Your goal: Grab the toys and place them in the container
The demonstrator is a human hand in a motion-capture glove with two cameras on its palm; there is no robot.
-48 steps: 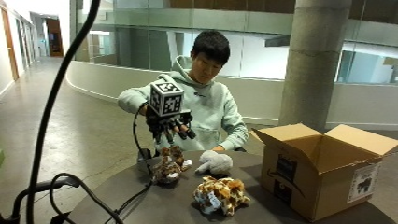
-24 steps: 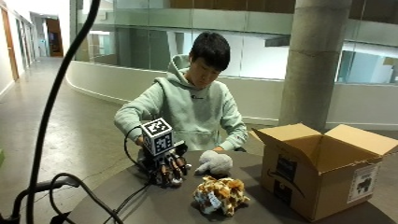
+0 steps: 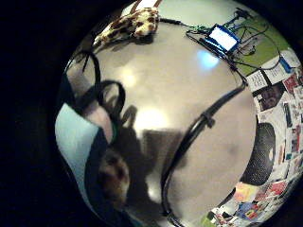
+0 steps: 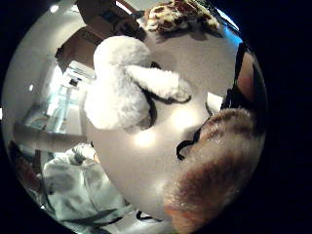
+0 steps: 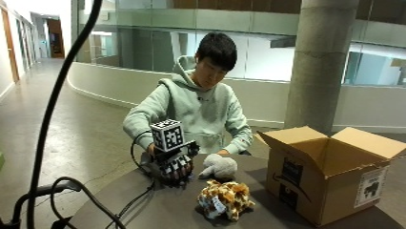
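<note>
1. Compared with a second ago, the gloved right hand (image 5: 172, 168) has dropped from chest height to the table (image 5: 158, 205), near the edge closest to the person. It now sits on top of the brown furry toy (image 4: 214, 185) that lay there.
2. From the outside view the fingers point down and curl over that toy, and the thumb-side palm view shows brown fur right against the palm. I judge the hand is closing on it, though whether it has a full hold cannot be told for sure.
3. That would mean the first pick is under way; no toy is in the box yet as far as can be seen.
4. The white toy (image 5: 218, 167) lies just beside the gloved hand, toward the box; it is fluffy, rounded, with one soft limb sticking out.
5. The spotted giraffe toy (image 5: 225, 199) lies nearer the front edge of the table, plush, lumpy, tan with brown patches.
6. The cardboard box (image 5: 329, 176) stands at the table's far side from the gloved hand, flaps open and upright, stiff and square-cornered.
7. The tabletop is smooth, grey and glossy, throwing back light spots.
</note>
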